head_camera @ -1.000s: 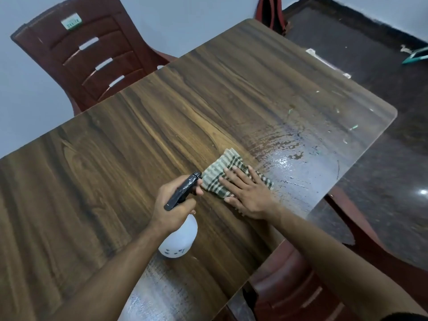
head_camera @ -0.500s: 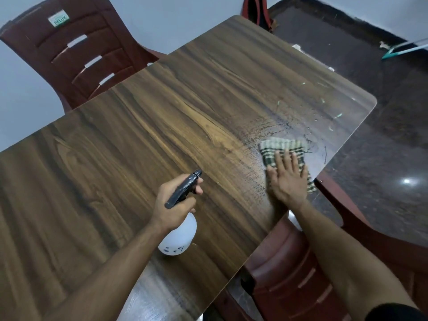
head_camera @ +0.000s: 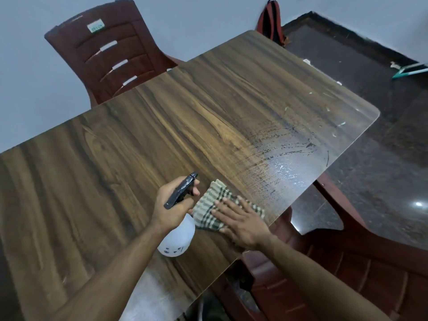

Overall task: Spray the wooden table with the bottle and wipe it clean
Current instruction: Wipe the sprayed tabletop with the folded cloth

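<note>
The wooden table point(head_camera: 162, 135) fills most of the head view, with wet streaks and small specks near its right end. My left hand point(head_camera: 173, 205) grips a white spray bottle point(head_camera: 177, 239) by its black trigger head, held just above the table near the front edge. A green-and-beige checked cloth point(head_camera: 208, 205) lies flat on the table right beside the bottle. My right hand point(head_camera: 240, 221) presses on the cloth with fingers spread, covering its near half.
A dark red plastic chair point(head_camera: 115, 56) stands behind the table at the back left. Another red chair point(head_camera: 324, 274) sits below the table's front right edge. A red bag point(head_camera: 269, 19) leans on the wall. Dark floor point(head_camera: 382, 158) lies to the right.
My right hand slid the cloth from near the table's right end back to the left, up against the bottle. The left hand with the bottle stayed about where it was.
</note>
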